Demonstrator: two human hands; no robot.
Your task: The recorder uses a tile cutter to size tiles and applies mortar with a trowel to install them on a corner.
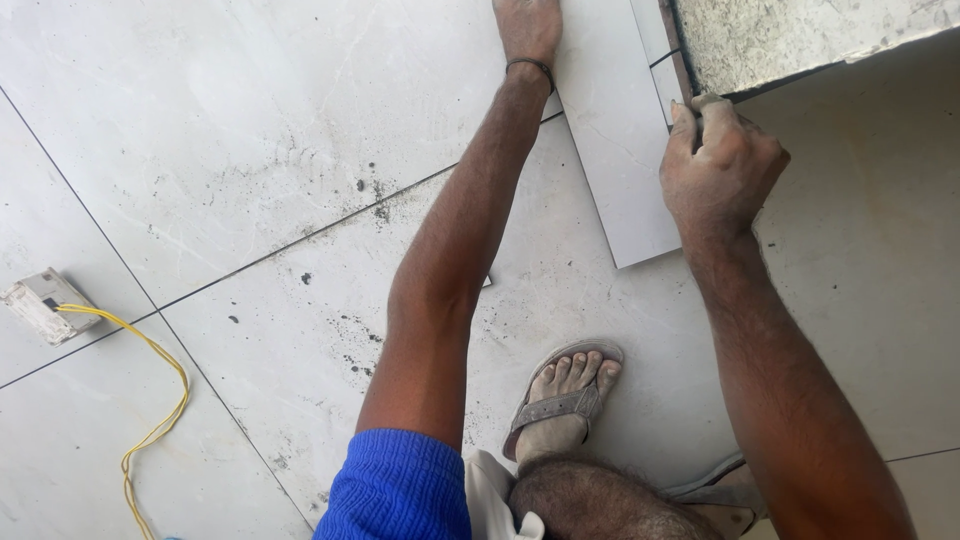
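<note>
My left hand (527, 28) presses flat on the tile strip (615, 150) lying on the floor (250, 130) near the slab edge. My right hand (720, 165) is closed around a small tool, hidden in the fist, at the strip's right edge. I judge that this is the marking step; the next move needs a steady strip.

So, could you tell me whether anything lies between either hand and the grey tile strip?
Nothing visible does. The left hand presses flat on the tile strip, and the right hand grips something small, unclear, at its right edge.

Single head-worn camera, aimed steeply down from above the person's shoulders, close range, facing the tiled floor (250, 150), both arms reaching forward into frame, foot below, no second view.
</note>
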